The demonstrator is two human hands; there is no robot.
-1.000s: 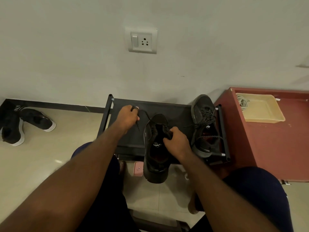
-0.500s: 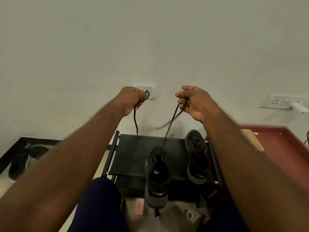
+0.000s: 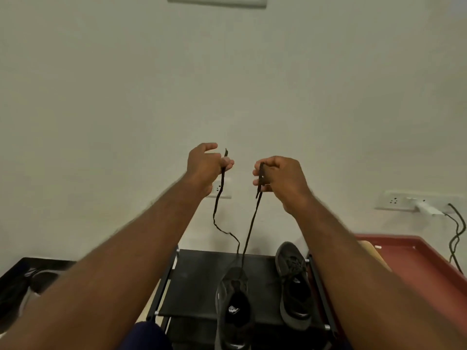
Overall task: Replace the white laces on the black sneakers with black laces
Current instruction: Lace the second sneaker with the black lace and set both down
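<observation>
Shoe rack (image 3: 194,281): black, against the wall; its top shelf bears two black sneakers.

Front sneaker (image 3: 233,306): long axis runs from the person to the wall, toe to the wall, heel hanging over the rack's front edge.

Second sneaker (image 3: 294,286): just right of it, same heading, already laced in black.

Black lace (image 3: 252,223): two strands rise from the front sneaker's toe-end eyelets, the right one taut, the left one slack and kinked.

Left hand (image 3: 207,162): raised before the wall, pinches the left strand near its tip.

Right hand (image 3: 280,178): level with it, fingers curled round the right strand.

Beige tray (image 3: 371,251): on the red cabinet (image 3: 417,261); contents hidden by the arm.
</observation>
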